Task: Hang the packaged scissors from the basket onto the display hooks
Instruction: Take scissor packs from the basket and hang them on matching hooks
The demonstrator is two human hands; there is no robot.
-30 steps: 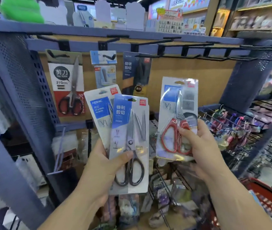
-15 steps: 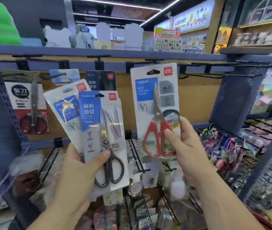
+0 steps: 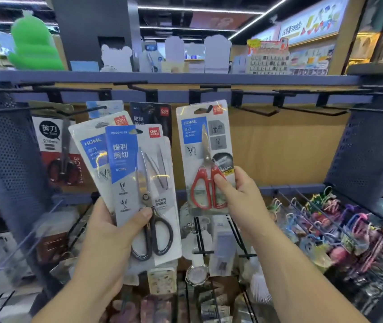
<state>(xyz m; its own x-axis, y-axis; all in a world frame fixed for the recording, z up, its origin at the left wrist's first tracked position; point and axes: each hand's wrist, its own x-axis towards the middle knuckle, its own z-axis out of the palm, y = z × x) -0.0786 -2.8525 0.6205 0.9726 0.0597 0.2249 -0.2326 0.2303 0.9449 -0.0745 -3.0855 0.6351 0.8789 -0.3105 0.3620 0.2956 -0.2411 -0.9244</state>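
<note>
My right hand (image 3: 241,197) pinches a pack of red-handled scissors (image 3: 207,157) by its lower part. The pack's hang hole sits at the tip of a black display hook (image 3: 205,110) under the blue rail. My left hand (image 3: 113,231) grips two fanned packs: black-handled scissors (image 3: 144,192) in front, with my thumb across it, and a second HOME pack (image 3: 92,145) behind. Three other scissor packs hang on the left hooks: a red-and-white one (image 3: 53,143), a pale blue one (image 3: 104,108) and a dark one (image 3: 153,113). The basket is out of view.
Several bare black hooks (image 3: 260,111) run along the rail to the right. Perforated blue side panels (image 3: 372,148) flank the bay. Below hang small packaged goods (image 3: 218,248) and colourful keychains (image 3: 325,220). A green foam item (image 3: 34,45) sits on the top shelf.
My right hand has raised the red-handled pack up to the hook, where its hang hole now meets the hook tip. My left hand has lifted its two packs slightly; the view tilted up.
</note>
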